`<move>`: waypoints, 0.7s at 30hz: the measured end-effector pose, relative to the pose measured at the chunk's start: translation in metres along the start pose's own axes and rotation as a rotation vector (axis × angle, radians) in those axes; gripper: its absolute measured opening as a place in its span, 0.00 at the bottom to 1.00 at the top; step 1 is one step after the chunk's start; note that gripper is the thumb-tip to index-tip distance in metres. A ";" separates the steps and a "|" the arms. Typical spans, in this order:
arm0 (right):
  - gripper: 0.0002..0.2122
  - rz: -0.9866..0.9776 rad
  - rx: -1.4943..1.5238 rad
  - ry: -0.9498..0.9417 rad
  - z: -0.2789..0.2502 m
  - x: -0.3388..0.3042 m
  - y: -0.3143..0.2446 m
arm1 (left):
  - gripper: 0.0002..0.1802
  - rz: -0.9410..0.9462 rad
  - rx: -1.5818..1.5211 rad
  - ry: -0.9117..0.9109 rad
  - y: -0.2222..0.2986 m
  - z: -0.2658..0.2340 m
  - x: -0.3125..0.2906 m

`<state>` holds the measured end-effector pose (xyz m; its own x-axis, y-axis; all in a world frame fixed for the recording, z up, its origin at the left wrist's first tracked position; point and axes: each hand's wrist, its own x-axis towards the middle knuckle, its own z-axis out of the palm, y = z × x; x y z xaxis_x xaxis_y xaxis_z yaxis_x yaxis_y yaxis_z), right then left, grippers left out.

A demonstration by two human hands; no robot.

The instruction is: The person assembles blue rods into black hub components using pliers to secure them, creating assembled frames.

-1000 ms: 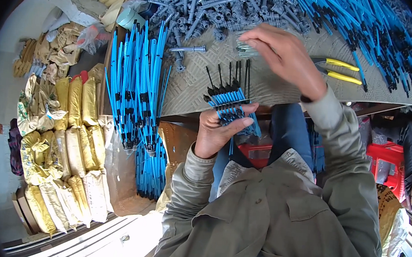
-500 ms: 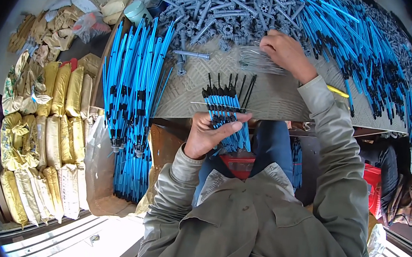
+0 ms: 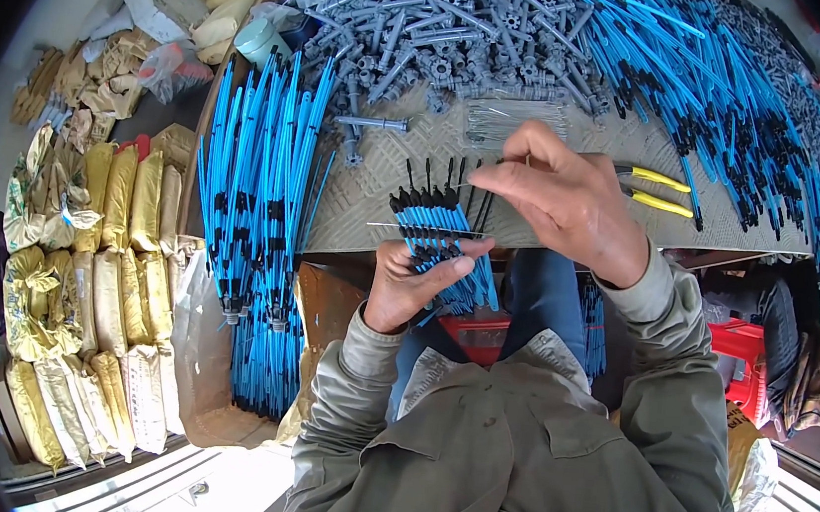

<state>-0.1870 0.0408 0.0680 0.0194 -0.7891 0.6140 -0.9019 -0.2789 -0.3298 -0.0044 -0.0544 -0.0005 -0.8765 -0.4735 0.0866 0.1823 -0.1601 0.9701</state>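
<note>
My left hand (image 3: 405,281) is closed round a small bundle of thin blue rods with black fittings (image 3: 436,221), held over the table's near edge. Thin black tips stick up from its far end. A straight thin metal wire (image 3: 385,224) lies crosswise over the bundle, near my left thumb. Just right of the bundle's top, my right hand (image 3: 576,201) is closed in a pinch, with a faint thin wire at its fingertips. Beyond it on the table lies a pile of thin metal wires (image 3: 509,122).
Grey plastic bolt-like parts (image 3: 443,35) heap at the back. Blue rods lie piled at the right (image 3: 706,97) and stand bundled at the left (image 3: 258,160). Yellow-handled pliers (image 3: 660,179) rest on the table (image 3: 360,206). Wrapped packages (image 3: 98,273) are stacked far left.
My right hand has come from the wire pile toward me and now hovers beside the bundle. The pliers show more fully. My left hand keeps its hold on the bundle.
</note>
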 end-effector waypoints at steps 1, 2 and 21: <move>0.11 0.006 0.000 0.000 0.000 -0.001 0.000 | 0.09 0.007 0.005 0.000 0.000 0.000 0.000; 0.11 0.009 -0.001 0.004 0.000 -0.002 -0.001 | 0.09 0.005 0.008 -0.004 -0.001 0.000 0.000; 0.09 0.131 0.323 -0.277 -0.004 0.023 0.003 | 0.11 0.010 0.031 -0.010 0.000 0.001 -0.001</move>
<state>-0.1916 0.0242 0.0840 0.0692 -0.9337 0.3512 -0.7243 -0.2891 -0.6259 -0.0039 -0.0530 -0.0001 -0.8794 -0.4658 0.0981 0.1771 -0.1289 0.9757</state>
